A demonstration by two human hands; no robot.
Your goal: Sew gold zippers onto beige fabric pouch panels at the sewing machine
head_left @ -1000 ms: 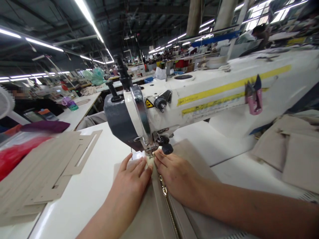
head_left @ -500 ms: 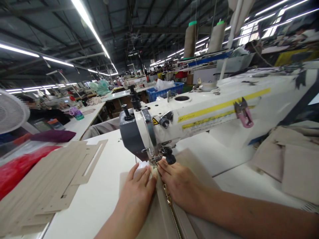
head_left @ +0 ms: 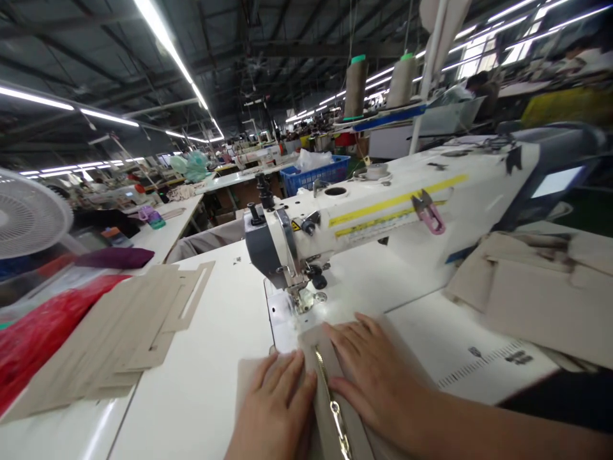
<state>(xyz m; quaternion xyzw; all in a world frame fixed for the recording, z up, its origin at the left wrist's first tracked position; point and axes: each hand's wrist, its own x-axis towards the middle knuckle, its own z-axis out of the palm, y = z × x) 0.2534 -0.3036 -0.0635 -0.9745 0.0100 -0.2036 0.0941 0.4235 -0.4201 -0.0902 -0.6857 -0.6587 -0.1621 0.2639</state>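
Observation:
A beige fabric piece (head_left: 312,335) with a gold metal zipper (head_left: 322,370) lies on the white sewing table in front of the machine. My left hand (head_left: 275,404) rests flat on the fabric, left of the zipper, with fingers stretched forward. On the zipper's other side my right hand (head_left: 376,367) presses down with fingers apart. The shiny zipper pull (head_left: 338,418) shows between both hands. Beyond the fabric's far edge stands the presser foot (head_left: 302,300) of a white sewing machine (head_left: 378,220), apart from the cloth.
Beige cut panels with slots (head_left: 138,326) are stacked at left, beside red plastic (head_left: 57,332) and a white fan (head_left: 33,214). Folded beige fabric (head_left: 541,287) lies at right. Pink-handled thread snips (head_left: 430,214) cling to the machine arm. Thread cones (head_left: 355,86) stand behind.
Both hands and the fabric have moved back toward me, away from the presser foot. The fabric's far end has come out from under the needle area. The view has shifted slightly.

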